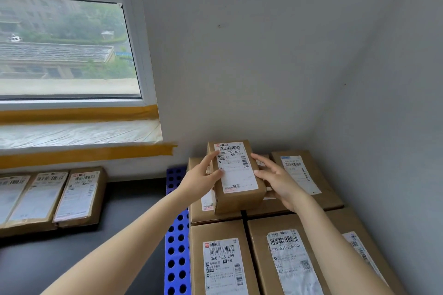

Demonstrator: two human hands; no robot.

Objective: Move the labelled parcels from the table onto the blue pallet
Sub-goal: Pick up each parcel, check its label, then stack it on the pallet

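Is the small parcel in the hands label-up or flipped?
Label-up. The small parcel shows its white label on top, between the left hand and right hand, above the parcels on the pallet.

1. The small parcel [236,176] held between both hands carries a label [236,166] reading "800 Z05 N06".
2. In front of it, the near-left parcel [221,258] has a label reading "360 H35 Z99".
3. Right of that one, another parcel [291,256] reads "031-031-E60-901" and "E60".
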